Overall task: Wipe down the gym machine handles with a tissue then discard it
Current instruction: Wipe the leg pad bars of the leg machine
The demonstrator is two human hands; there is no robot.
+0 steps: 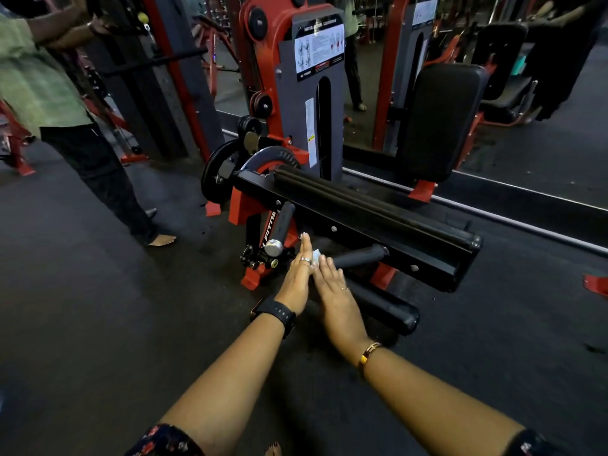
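Observation:
Both my hands reach down toward a red and black gym machine (362, 222). My left hand (297, 278) and my right hand (332, 291) have straight fingers held close together, with a small white tissue (316, 255) showing between their fingertips. The tissue sits at the near end of a black foam handle (360, 256) that juts toward me on the right. A second black handle (283, 225) with a metal end cap stands just left of my left hand. How the tissue is held I cannot tell.
A person in a green shirt (36, 80) stands barefoot at the left. A padded roller (388, 311) lies under my right hand. The weight stack tower (316, 93) rises behind, a black back pad (441, 123) to its right. Dark rubber floor (115, 324) spreads around.

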